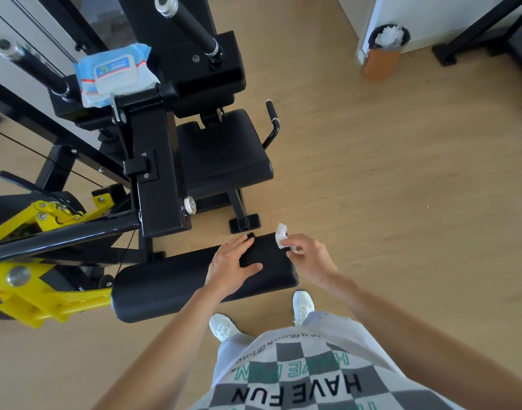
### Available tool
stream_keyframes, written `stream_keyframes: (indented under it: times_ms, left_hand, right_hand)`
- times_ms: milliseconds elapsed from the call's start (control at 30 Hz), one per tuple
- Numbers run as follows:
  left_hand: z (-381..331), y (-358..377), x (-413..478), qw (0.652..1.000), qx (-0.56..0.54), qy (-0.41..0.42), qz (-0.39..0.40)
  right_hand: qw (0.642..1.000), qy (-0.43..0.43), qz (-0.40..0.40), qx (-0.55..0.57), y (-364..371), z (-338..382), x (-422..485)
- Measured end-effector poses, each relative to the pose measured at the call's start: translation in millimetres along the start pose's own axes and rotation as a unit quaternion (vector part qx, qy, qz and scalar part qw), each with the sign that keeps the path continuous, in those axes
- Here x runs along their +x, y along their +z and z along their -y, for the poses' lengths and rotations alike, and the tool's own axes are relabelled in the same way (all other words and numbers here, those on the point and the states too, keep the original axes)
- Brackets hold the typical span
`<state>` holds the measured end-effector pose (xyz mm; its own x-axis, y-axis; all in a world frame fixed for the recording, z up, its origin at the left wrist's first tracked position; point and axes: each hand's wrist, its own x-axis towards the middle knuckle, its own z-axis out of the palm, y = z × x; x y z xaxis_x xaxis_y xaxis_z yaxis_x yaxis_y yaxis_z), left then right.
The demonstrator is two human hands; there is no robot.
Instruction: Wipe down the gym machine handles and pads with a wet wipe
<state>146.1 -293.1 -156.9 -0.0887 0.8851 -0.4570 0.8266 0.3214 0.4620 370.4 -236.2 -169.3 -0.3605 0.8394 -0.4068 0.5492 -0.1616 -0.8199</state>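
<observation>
Pinching the crumpled white wet wipe, the right hand sat at the right end of the long black cushion pad, which ran leftward under the left hand, fingers flat.

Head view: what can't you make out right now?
Surface of the pad beneath the left hand: covered by that hand, head view.
Whether the wet wipe in the right hand touches the pad: angle hides it.
Label text on the wipe pack: too small.
The yellow frame: cut by left edge.
</observation>
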Motion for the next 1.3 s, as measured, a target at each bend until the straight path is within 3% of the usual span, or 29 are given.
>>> stream_keyframes:
  times_ms: [300,433,533,667,833,967,1300]
  left_hand:
    - [3.5,3.1,-0.1,1.000,0.009,0.015,-0.024]
    - [3.8,16.9,-16.0,0.984,0.073,0.067,-0.145]
    - [0.7,36.5,-33.7,0.972,0.108,0.053,-0.204]
    - [3.6,57.3,-47.9,0.974,0.156,0.012,-0.165]
    - [10.4,58.3,-43.9,0.973,0.172,0.015,-0.151]
    - [15.3,54.5,-33.4,0.971,0.195,0.011,-0.136]
    - [9.5,29.0,-5.9,0.983,0.169,-0.009,-0.076]
  right_hand:
    - [0.999,0.024,-0.026,0.000,-5.5,-16.3,-19.6]
    - [0.999,0.018,-0.051,-0.008,-20.9,-10.9,-3.9]
    - [0.998,0.016,-0.067,0.000,-23.6,-2.5,6.4]
    - [1.000,0.006,-0.026,-0.006,-5.9,0.6,5.2]
    - [0.998,0.001,-0.066,-0.023,7.5,-9.7,-9.1]
    - [0.999,0.034,-0.020,-0.028,-4.9,-17.4,-10.4]
    - [0.998,0.037,-0.041,-0.013,-2.3,-5.5,8.0]
